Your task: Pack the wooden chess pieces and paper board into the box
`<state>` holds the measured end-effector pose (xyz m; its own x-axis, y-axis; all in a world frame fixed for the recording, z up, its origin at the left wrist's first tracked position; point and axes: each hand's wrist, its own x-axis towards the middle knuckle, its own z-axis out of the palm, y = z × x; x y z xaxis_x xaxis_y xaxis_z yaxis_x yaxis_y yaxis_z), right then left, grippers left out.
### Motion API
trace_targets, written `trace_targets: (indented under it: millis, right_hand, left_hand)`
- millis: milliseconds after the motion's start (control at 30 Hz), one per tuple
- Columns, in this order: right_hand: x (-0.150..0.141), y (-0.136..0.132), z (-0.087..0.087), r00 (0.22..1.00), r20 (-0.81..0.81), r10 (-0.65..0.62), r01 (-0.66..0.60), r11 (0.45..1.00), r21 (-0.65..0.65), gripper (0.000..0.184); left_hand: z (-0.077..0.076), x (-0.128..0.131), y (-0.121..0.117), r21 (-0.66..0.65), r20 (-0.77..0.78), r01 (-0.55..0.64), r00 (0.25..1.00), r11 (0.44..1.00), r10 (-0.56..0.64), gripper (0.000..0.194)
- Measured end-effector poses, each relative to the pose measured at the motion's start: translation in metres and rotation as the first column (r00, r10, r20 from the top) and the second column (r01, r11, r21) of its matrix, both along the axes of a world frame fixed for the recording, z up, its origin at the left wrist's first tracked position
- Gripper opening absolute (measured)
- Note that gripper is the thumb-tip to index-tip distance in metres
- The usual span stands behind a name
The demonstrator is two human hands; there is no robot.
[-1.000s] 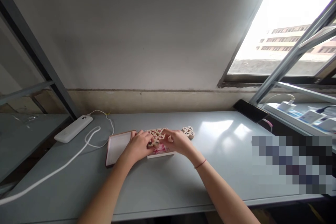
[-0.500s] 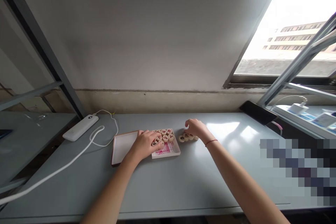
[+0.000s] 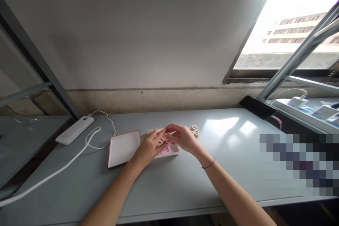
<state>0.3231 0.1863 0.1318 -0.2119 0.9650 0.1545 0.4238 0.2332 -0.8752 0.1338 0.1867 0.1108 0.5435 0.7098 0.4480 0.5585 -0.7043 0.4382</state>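
A shallow white box (image 3: 174, 152) with a pink-lined sheet inside holds round wooden xiangqi pieces (image 3: 160, 142). My left hand (image 3: 149, 147) lies over these pieces from the left, fingers stretched and thumb apart. From the right, my right hand (image 3: 184, 138) reaches over the box, its thumb and fingers pinched together close to the left fingertips. A xiangqi piece seems to be in that pinch, mostly covered by the fingers. On the desk just beyond the right hand, a few loose pieces (image 3: 195, 133) stand together, partly hidden by it.
The box lid (image 3: 123, 149), white inside, lies left of the box on the grey desk (image 3: 164, 190). A white power bank (image 3: 75, 130) with a white cable (image 3: 71, 164) is farther left. At the back right a black phone (image 3: 258, 107) leans by the metal frame.
My right hand has moved left from the row of loose pieces to over the box. Fewer loose pieces show on the desk. My left hand stays on the pieces.
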Motion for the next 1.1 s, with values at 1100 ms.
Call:
trace_targets:
  millis: [1100]
  right_hand:
    - [0.011,-0.013,-0.004,0.871,0.479,0.106,-0.214,0.961,0.177,0.017]
  left_hand:
    - [0.011,-0.003,-0.006,-0.069,-0.371,0.041,0.926,0.997,-0.064,0.005]
